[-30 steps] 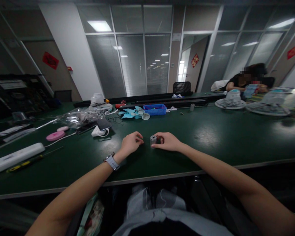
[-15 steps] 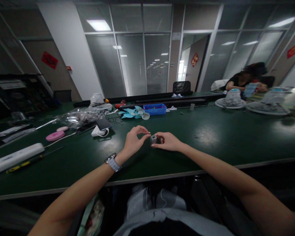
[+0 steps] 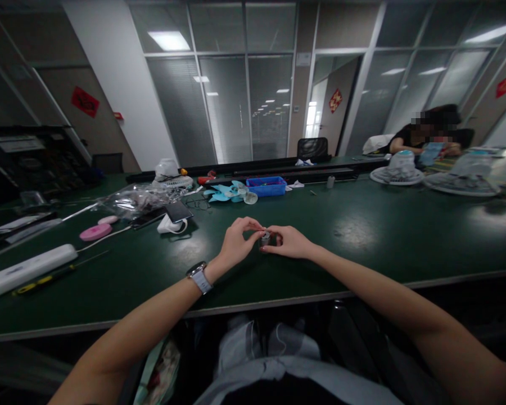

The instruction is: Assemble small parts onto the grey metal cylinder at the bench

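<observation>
Right hand [image 3: 293, 242] held a cylinder [image 3: 265, 242], left hand [image 3: 237, 242] at its top

Nearest lay the person's lap in pale trousers [image 3: 242, 340], below the near edge of the counter [image 3: 231, 295]. Both forearms reached in over that edge, the left one with a watch [image 3: 200, 278] at the wrist.

The small metal cylinder stood upright on the counter, in front of the person, between the hands. The right hand gripped it from the right, thumb on the near side. The left hand came in from the left, thumb and fingers narrowed together at the top; whether they pinched anything could not be told.

On the left, near the edge, lay a screwdriver [image 3: 42, 284] with a yellow and black handle, and just beyond it a white power strip [image 3: 34, 270]. Farther along were a pink disc [image 3: 95, 232], a white plug [image 3: 168, 225] touching a dark slab [image 3: 178, 212], and a crumpled clear bag [image 3: 139, 202].

Beyond the hands were blue blades [image 3: 227, 192] and, just right of them, a blue tray [image 3: 270, 192]. A second cylinder [image 3: 330, 182] stood farther right. On the far right, a co-worker [image 3: 409, 140] sat behind two fan parts wrapped in plastic. Past the counter were a chair [image 3: 312, 148] and a glass wall [image 3: 223, 112].
</observation>
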